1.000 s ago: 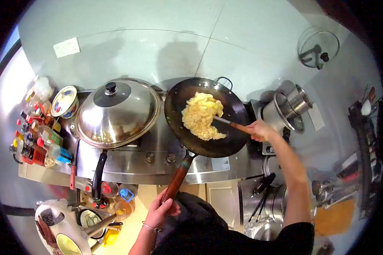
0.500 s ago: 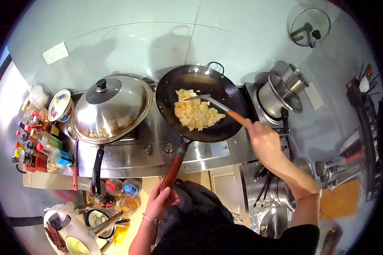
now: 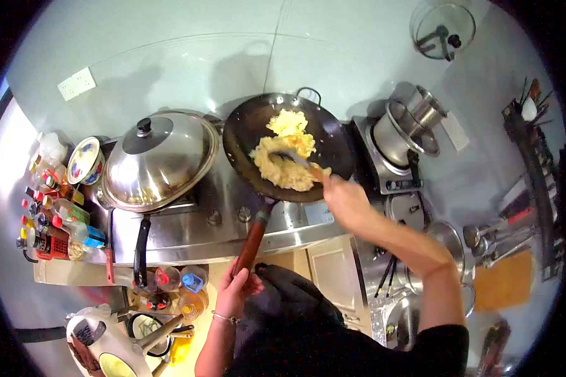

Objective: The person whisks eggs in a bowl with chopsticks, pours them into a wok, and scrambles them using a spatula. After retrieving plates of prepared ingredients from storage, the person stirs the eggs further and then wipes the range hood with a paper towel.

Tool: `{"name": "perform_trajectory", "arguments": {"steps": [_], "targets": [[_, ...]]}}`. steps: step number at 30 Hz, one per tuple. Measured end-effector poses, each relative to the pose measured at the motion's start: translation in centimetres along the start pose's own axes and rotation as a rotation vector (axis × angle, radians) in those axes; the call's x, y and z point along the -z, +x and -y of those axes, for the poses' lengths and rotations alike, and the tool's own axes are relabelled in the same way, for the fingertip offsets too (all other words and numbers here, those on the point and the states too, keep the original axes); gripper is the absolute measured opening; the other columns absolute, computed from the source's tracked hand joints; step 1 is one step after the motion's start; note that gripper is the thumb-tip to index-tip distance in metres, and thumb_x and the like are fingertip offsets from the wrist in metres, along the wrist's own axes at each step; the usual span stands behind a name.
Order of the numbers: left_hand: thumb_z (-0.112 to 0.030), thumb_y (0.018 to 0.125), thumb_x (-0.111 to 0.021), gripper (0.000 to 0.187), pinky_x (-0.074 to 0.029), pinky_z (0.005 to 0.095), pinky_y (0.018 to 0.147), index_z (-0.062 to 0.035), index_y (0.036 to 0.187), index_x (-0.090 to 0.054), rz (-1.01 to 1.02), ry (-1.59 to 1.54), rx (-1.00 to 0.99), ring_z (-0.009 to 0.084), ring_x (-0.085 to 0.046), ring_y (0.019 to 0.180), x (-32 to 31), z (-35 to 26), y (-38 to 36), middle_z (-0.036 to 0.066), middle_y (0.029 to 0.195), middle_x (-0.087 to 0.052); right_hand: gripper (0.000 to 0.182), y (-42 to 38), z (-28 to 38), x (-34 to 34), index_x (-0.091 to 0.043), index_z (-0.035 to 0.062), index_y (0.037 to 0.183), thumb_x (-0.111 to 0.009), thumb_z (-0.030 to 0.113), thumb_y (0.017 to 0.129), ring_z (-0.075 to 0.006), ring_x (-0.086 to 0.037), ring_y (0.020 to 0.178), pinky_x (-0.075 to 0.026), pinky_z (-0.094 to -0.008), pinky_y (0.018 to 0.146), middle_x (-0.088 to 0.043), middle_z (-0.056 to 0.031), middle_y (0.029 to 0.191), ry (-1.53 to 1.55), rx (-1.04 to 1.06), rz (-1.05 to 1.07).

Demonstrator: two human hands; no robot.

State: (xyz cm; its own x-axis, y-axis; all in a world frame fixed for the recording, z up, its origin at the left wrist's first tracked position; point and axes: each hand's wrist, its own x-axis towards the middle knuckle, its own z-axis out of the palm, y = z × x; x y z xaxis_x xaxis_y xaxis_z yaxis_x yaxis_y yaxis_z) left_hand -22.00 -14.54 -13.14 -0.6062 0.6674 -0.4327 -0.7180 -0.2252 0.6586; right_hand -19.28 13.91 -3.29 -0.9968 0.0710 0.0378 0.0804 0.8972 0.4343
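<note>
A black wok (image 3: pixel 333 141) sits on the right burner of the steel stove (image 3: pixel 188 229), holding yellow scrambled egg (image 3: pixel 283 154). My left hand (image 3: pixel 238 288) grips the wok's long reddish handle (image 3: pixel 253 237) at its near end. My right hand (image 3: pixel 346 201) holds a metal spatula (image 3: pixel 292 158) by its wooden grip, over the wok's near right rim, with the blade in the middle of the egg.
A lidded steel pan (image 3: pixel 157 160) covers the left burner. Sauce bottles (image 3: pixel 47 217) and a patterned bowl (image 3: pixel 85 160) stand at the left. Steel pots (image 3: pixel 409 122) sit right of the wok. Chopsticks and a sink lie at lower right; cups below the stove.
My right hand has moved left and in toward the wok, pushing the spatula into the egg. The egg has shifted toward the far side. My left hand keeps its grip.
</note>
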Motion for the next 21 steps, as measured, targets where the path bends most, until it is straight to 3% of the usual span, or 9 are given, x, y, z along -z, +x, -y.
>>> {"name": "perform_trajectory", "arguments": {"steps": [2, 6, 7, 9, 11, 13, 16, 18, 21], "targets": [[-0.022, 0.083, -0.051, 0.047, -0.048, 0.0281, 0.056, -0.006, 0.123, -0.033, 0.018, 0.037, 0.014, 0.0188, -0.059, 0.063, 0.3, -0.1, -0.1, 0.009, 0.074, -0.057, 0.018, 2.3, -1.4, -3.5, -0.052, -0.0055, 0.089, -0.049, 0.003, 0.073, -0.0233, -0.059, 0.055, -0.047, -0.0315, 0.045, -0.055, -0.0136, 0.067, 0.056, -0.18, -0.088], [-0.023, 0.083, -0.052, 0.047, -0.048, 0.0286, 0.056, -0.0059, 0.123, -0.033, 0.004, 0.054, -0.004, 0.019, -0.058, 0.063, 0.3, 0.1, 0.0, 0.009, 0.074, -0.057, 0.018, 0.3, -3.3, 4.9, -0.051, -0.0023, 0.091, -0.048, 0.004, 0.074, -0.0311, -0.058, 0.068, -0.047, -0.0401, 0.057, -0.054, -0.0162, 0.074, 0.175, -0.099, 0.239], [-0.023, 0.083, -0.052, 0.047, -0.048, 0.0286, 0.056, -0.0059, 0.123, -0.033, 0.005, 0.041, -0.01, 0.019, -0.058, 0.063, 0.0, 0.1, 0.2, 0.009, 0.074, -0.057, 0.019, -0.7, -2.4, 5.4, -0.051, -0.0033, 0.09, -0.048, 0.004, 0.073, -0.0313, -0.058, 0.064, -0.047, -0.0394, 0.055, -0.054, -0.0164, 0.074, 0.139, -0.074, 0.242], [-0.024, 0.083, -0.052, 0.047, -0.047, 0.0284, 0.056, -0.006, 0.123, -0.034, 0.013, 0.03, -0.013, 0.0191, -0.058, 0.062, -0.1, -0.1, -0.1, 0.009, 0.074, -0.057, 0.018, -1.1, -0.2, 5.4, -0.05, -0.0039, 0.089, -0.047, 0.003, 0.072, -0.0307, -0.058, 0.061, -0.047, -0.0385, 0.052, -0.053, -0.017, 0.074, 0.207, 0.027, 0.2], [-0.024, 0.083, -0.052, 0.047, -0.047, 0.0274, 0.055, -0.0057, 0.123, -0.034, -0.003, 0.032, 0.007, 0.0189, -0.058, 0.062, 0.2, 0.1, -0.2, 0.009, 0.074, -0.057, 0.017, 1.1, -0.4, 1.5, -0.05, -0.0029, 0.087, -0.049, 0.003, 0.072, -0.0287, -0.058, 0.059, -0.047, -0.0369, 0.049, -0.054, -0.0155, 0.073, 0.152, 0.06, -0.008], [-0.023, 0.083, -0.051, 0.047, -0.047, 0.0267, 0.055, -0.0054, 0.123, -0.034, 0.024, 0.059, -0.001, 0.019, -0.058, 0.062, 0.3, -0.1, -0.1, 0.009, 0.073, -0.057, 0.021, 3.6, -2.8, -0.1, -0.051, -0.0007, 0.092, -0.049, 0.002, 0.071, -0.0286, -0.058, 0.06, -0.047, -0.0373, 0.05, -0.054, -0.0144, 0.073, 0.122, -0.143, 0.098], [-0.022, 0.084, -0.05, 0.042, -0.047, 0.0273, 0.054, -0.0038, 0.119, -0.036, -0.008, 0.076, -0.006, 0.0194, -0.058, 0.062, -0.2, -0.4, -0.1, 0.01, 0.072, -0.057, 0.026, 2.9, -6.5, 1.8, -0.051, 0.0018, 0.097, -0.049, 0.001, 0.071, -0.0287, -0.057, 0.062, -0.047, -0.0381, 0.053, -0.054, -0.0137, 0.073, 0.105, -0.107, 0.018], [-0.021, 0.084, -0.049, 0.039, -0.047, 0.0284, 0.052, -0.0022, 0.116, -0.038, -0.02, 0.071, -0.015, 0.0198, -0.057, 0.061, -0.5, -0.4, -0.2, 0.011, 0.072, -0.056, 0.032, 2.1, -6.7, 1.9, -0.051, 0.0022, 0.102, -0.049, 0.001, 0.07, -0.0289, -0.057, 0.064, -0.047, -0.0387, 0.054, -0.053, -0.0132, 0.072, 0.056, -0.218, -0.027], [-0.021, 0.084, -0.049, 0.039, -0.048, 0.029, 0.053, -0.002, 0.116, -0.038, -0.027, 0.073, -0.017, 0.02, -0.057, 0.06, -0.1, -0.2, -0.2, 0.011, 0.072, -0.056, 0.039, -0.2, -5.6, 3.2, -0.048, 0.0023, 0.108, -0.05, 0.001, 0.069, -0.0276, -0.057, 0.06, -0.047, -0.0372, 0.051, -0.053, -0.0126, 0.071, 0.007, -0.155, 0.068]]}}
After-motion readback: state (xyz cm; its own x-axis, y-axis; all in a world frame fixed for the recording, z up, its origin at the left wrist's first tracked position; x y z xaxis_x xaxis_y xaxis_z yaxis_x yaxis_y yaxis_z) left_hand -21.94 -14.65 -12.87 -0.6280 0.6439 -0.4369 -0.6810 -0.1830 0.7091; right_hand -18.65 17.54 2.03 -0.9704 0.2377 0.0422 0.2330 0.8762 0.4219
